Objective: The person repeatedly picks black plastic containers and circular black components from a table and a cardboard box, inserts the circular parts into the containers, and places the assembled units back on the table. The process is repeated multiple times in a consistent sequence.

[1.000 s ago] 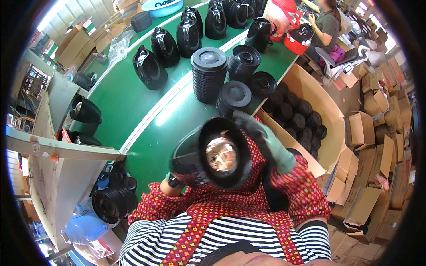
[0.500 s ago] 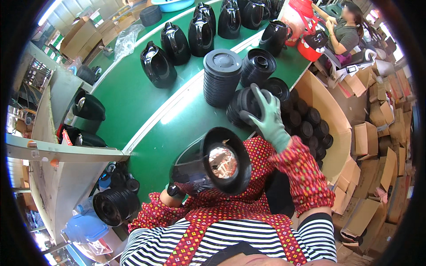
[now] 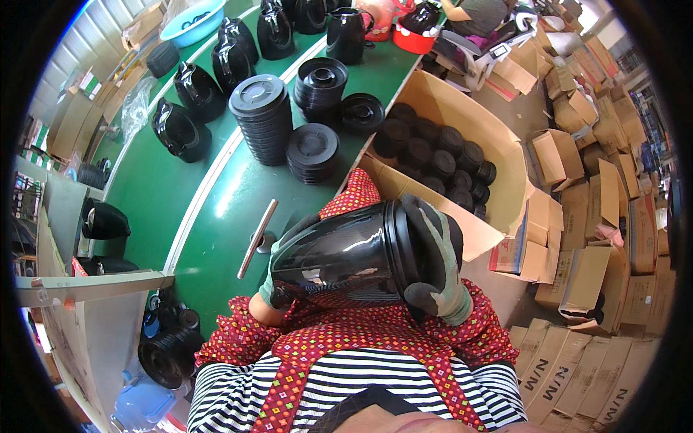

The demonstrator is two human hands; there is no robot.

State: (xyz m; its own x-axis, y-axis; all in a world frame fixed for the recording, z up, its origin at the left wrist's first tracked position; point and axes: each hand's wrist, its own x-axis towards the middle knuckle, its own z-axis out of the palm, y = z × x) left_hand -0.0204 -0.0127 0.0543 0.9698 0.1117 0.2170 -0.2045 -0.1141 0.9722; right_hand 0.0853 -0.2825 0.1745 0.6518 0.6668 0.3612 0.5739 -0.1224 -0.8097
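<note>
A glossy black jug body (image 3: 332,249) lies sideways in front of my apron. My left hand (image 3: 281,270), in a green and black glove, is wrapped round its left end. At the jug's right end, a round black plastic cap (image 3: 406,245) covers the opening. My gloved right hand (image 3: 442,263) grips that cap, fingers spread over its outer side. Whether the cap is fully seated I cannot tell. Just past my left hand, a T-shaped metal piece (image 3: 258,238) stands on the green table (image 3: 209,260). Beyond it are stacks of round black caps (image 3: 263,123).
A cardboard box (image 3: 476,242) full of black caps stands at the right. Several black jugs (image 3: 195,90) line the table's far side, near a blue basin (image 3: 193,23) and a red container (image 3: 415,37). A post (image 3: 94,285) borders the left. Flattened cartons (image 3: 570,375) lie lower right.
My right hand has brought a black cap from the stacks to the jug's opening. The jug has turned so that its opening points right. The view has swung to the right.
</note>
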